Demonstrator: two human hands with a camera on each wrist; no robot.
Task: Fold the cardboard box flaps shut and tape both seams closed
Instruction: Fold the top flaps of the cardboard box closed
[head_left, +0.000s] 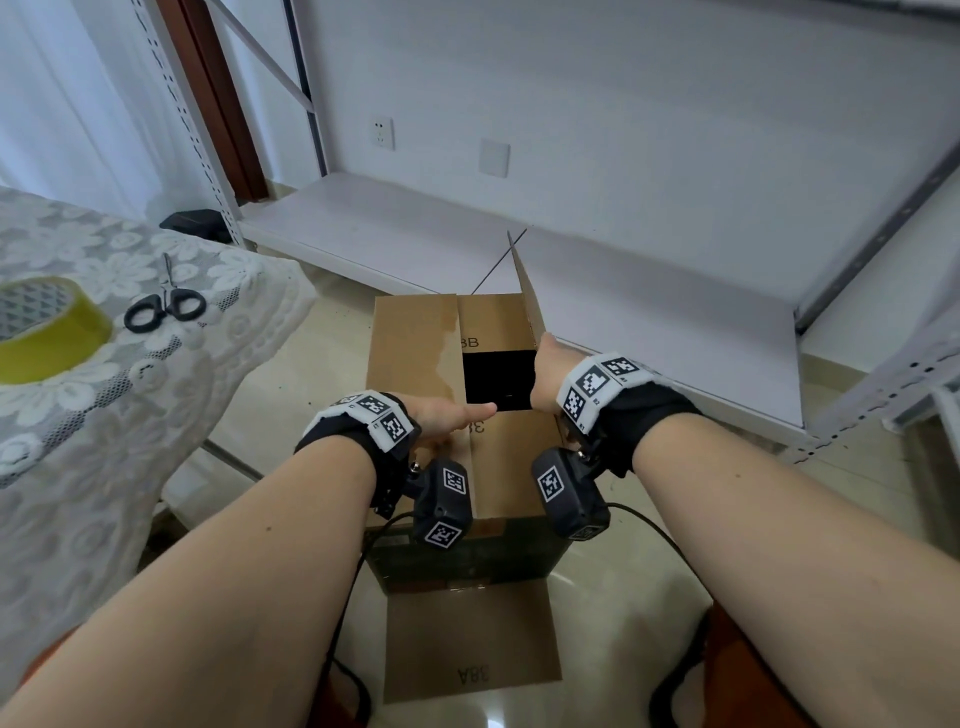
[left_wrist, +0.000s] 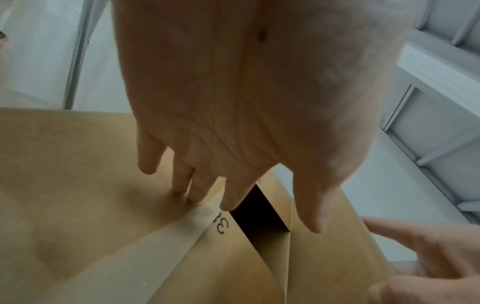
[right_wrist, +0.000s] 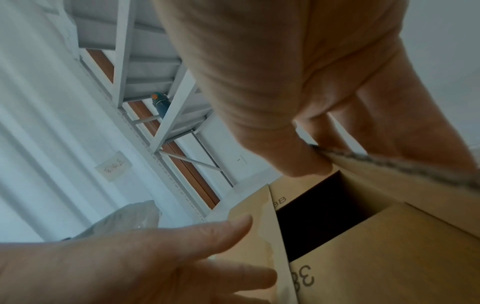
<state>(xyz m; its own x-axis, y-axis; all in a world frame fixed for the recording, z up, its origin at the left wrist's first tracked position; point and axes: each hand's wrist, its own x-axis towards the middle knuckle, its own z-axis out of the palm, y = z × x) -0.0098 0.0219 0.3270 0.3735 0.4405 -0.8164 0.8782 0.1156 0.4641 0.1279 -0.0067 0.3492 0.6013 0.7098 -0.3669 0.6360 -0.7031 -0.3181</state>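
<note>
A brown cardboard box (head_left: 511, 467) stands on the floor between my arms. Its left flap (head_left: 415, 353) lies folded flat, and my left hand (head_left: 447, 415) presses on it with straight fingers (left_wrist: 179, 179). The right flap (head_left: 527, 296) stands upright; my right hand (head_left: 550, 374) pinches its edge (right_wrist: 402, 185) between thumb and fingers. The two inner flaps marked 38B are down, with a dark opening (head_left: 498, 379) between them. A yellow tape roll (head_left: 47, 332) and black scissors (head_left: 163, 306) lie on the lace-covered table at the left.
A loose flap marked 38A (head_left: 472, 639) lies on the tiled floor in front of the box. A white metal rack with a low shelf (head_left: 415, 228) runs behind and to the right. The lace table (head_left: 104, 441) stands close on the left. Cables trail from my wrist cameras.
</note>
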